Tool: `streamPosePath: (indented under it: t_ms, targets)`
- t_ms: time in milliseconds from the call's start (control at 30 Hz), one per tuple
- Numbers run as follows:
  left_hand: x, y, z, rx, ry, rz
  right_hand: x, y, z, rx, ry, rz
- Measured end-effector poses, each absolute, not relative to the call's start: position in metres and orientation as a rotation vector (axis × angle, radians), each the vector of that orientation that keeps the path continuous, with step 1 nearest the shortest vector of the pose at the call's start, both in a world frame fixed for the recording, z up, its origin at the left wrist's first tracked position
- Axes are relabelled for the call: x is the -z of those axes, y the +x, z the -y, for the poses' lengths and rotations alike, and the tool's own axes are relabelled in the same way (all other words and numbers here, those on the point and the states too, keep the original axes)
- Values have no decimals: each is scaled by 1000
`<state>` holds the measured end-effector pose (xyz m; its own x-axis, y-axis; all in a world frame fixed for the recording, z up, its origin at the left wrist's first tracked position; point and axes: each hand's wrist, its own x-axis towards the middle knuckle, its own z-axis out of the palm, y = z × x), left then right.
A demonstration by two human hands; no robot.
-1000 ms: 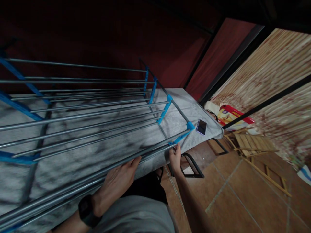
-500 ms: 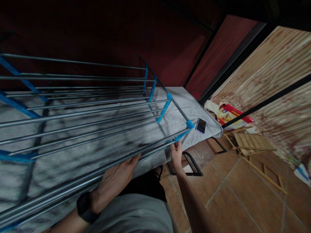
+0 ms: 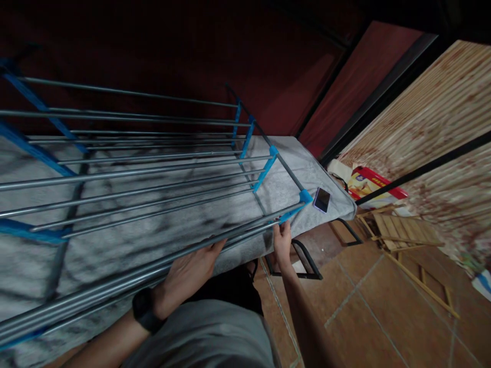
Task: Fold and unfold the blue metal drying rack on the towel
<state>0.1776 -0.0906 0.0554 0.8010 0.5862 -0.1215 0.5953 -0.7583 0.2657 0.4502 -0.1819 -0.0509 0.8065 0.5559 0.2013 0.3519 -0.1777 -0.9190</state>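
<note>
One metal-rod rack [image 3: 180,167], four blue brackets [image 3: 265,170] at its right end, lies over one grey cloth [image 3: 295,156], the right hand [image 3: 283,240] pinching its near corner, the left hand [image 3: 196,266] against its near rods, finger closure there unclear, one phone [image 3: 322,200] just beside, one red-and-yellow box [image 3: 368,181] beyond.

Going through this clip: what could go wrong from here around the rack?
The phone lies beside the rack's blue corner, near the edge of the grey cloth; if the rack shifted that way, it might push the phone off.

The right hand has its fingertips at the front rods near that corner, so they could get pinched if parts move.
</note>
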Motion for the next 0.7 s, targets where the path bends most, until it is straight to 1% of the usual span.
streamPosePath:
  t_ms: [167, 333, 467, 700]
  targets:
    - [-68, 177, 98, 18, 2670, -846, 58, 456, 192, -196, -1839, 739]
    - [-70, 174, 97, -65, 2663, -872, 72, 466, 189, -177, -1841, 775]
    - [-70, 171, 98, -94, 2689, -845, 65, 472, 191, -88, -1924, 823]
    - [-69, 168, 98, -103, 2716, -815, 59, 486, 192, -41, -2029, 930]
